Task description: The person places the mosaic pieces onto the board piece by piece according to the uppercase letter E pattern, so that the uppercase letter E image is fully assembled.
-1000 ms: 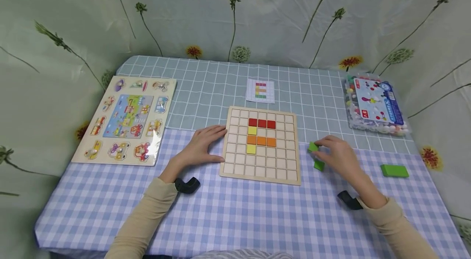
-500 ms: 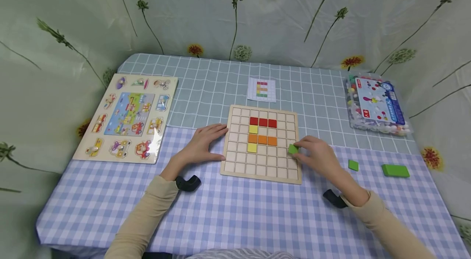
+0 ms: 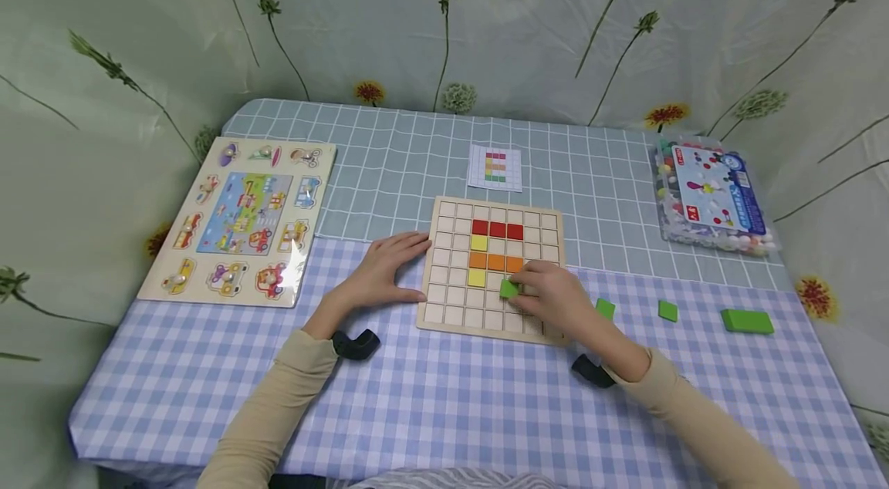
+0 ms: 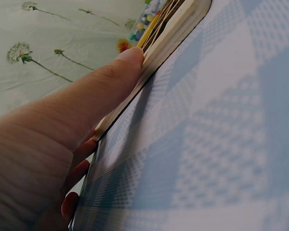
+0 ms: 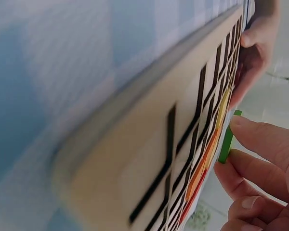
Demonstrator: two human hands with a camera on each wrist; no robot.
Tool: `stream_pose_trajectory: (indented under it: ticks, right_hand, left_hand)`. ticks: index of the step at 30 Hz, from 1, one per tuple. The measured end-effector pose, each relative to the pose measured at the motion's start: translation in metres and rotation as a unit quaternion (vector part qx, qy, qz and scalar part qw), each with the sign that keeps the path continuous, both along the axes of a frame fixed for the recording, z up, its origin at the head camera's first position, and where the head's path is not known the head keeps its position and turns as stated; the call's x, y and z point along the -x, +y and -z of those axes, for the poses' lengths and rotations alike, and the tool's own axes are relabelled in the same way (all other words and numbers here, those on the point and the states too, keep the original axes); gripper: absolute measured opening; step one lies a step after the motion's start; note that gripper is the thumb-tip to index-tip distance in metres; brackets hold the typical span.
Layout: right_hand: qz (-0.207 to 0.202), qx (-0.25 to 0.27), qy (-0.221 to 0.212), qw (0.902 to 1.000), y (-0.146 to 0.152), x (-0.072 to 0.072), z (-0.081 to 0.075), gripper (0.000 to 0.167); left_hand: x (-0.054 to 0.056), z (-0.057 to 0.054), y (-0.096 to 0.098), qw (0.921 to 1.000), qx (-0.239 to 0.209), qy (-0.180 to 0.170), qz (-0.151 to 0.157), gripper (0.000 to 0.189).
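Observation:
A wooden grid board lies mid-table with red tiles, orange tiles and yellow tiles in its cells. Over the board, below the orange row, my right hand pinches a green tile between thumb and fingers. The right wrist view shows that green tile tilted on edge above the board. My left hand rests at the board's left edge, fingers extended; in the left wrist view the thumb touches that edge.
Two loose green tiles and a green block lie to the right. A printed pattern card sits behind the board. A vehicle peg puzzle lies left; a clear box of coloured beads stands at back right.
My right hand picked up a green tile from the right of the board and carried it left over the grid. My left hand stays at the board's edge.

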State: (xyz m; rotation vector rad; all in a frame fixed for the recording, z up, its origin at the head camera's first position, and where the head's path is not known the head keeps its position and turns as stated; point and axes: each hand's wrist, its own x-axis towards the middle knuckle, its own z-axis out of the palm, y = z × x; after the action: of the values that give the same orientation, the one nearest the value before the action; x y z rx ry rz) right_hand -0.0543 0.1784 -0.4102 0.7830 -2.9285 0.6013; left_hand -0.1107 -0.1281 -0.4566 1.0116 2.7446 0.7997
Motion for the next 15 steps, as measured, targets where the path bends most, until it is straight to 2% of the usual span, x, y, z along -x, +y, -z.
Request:
stream_pose_trajectory:
  ticks: [15]
  right_hand:
    - [-0.029,0.011,-0.019,0.9993,-0.027,-0.002,0.005,0.024]
  left_hand:
    - [0.000,-0.002,0.001,1.0000,0.005,0.004,0.002,0.090]
